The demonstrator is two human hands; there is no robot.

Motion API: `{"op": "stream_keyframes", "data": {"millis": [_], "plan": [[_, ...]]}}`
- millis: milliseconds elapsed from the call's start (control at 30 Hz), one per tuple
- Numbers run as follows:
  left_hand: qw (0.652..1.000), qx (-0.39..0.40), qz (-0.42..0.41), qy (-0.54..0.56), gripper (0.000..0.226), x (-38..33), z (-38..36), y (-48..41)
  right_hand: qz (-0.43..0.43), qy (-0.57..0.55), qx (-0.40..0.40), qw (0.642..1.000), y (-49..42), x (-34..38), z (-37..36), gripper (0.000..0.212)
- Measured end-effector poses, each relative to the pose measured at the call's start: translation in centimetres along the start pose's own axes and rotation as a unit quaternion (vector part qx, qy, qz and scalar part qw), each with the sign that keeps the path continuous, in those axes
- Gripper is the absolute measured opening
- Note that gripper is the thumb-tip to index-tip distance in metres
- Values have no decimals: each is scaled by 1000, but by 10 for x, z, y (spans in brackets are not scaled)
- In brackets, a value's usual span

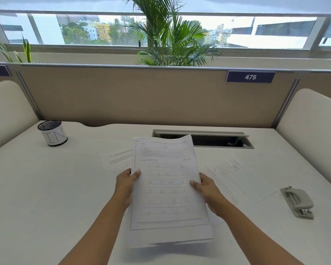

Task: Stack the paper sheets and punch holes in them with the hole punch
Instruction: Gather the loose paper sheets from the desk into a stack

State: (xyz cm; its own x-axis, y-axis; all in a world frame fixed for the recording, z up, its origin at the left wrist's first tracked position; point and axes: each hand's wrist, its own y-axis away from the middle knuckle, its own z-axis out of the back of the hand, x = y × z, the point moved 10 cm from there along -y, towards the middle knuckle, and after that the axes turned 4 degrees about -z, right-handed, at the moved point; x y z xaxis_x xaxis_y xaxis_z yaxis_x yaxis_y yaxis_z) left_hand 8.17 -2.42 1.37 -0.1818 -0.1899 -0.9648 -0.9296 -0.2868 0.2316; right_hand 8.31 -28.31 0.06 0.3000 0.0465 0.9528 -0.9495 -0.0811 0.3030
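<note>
I hold a stack of paper sheets [168,190] above the white desk, its top sheet a printed worksheet of traced letters. My left hand [125,183] grips the stack's left edge, thumb on top. My right hand [207,190] grips the right edge the same way. One loose printed sheet [116,160] lies flat on the desk behind my left hand. Another loose sheet [235,176] lies to the right of the stack. A beige hole punch [297,201] rests on the desk at the far right, apart from both hands.
A black mesh pen cup [53,133] with a white label stands at the back left. An open cable tray slot [222,139] is set into the desk [46,188] behind the stack. Beige partition panels close off the back and both sides.
</note>
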Motion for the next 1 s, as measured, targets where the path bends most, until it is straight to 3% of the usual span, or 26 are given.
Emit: {"op": "stream_keyframes", "data": {"millis": [133, 200, 267, 367, 400, 467, 800, 900, 1000], "plan": [[997, -19, -1, -72, 23, 7, 6, -6, 14, 3, -34, 999, -2, -1, 11, 24], [978, -20, -45, -204, 29, 7, 14, -10, 16, -1, -46, 999, -2, -2, 20, 19], [911, 18, -97, -401, 40, 14, 18, -15, 17, -6, -57, 998, -3, -2, 28, 16], [787, 85, -82, -606, 58, 42, 30, -23, 15, -19, -68, 997, -4, -5, 39, 17], [758, 90, -73, -642, 60, 48, 37, -25, 12, -23, -71, 997, -4, -6, 41, 18], [734, 95, -69, -669, 61, 54, 49, -26, 8, -29, -77, 997, -5, -8, 47, 24], [785, 166, -45, -595, 61, 41, 69, -37, 4, -33, -98, 995, -15, -12, 54, 30], [819, 89, -46, -565, 48, 25, 74, -43, -1, -32, -95, 995, -16, -17, 51, 31], [822, -34, -9, -569, 63, 16, 85, -42, -3, -25, -93, 995, -18, -21, 47, 26]]}}
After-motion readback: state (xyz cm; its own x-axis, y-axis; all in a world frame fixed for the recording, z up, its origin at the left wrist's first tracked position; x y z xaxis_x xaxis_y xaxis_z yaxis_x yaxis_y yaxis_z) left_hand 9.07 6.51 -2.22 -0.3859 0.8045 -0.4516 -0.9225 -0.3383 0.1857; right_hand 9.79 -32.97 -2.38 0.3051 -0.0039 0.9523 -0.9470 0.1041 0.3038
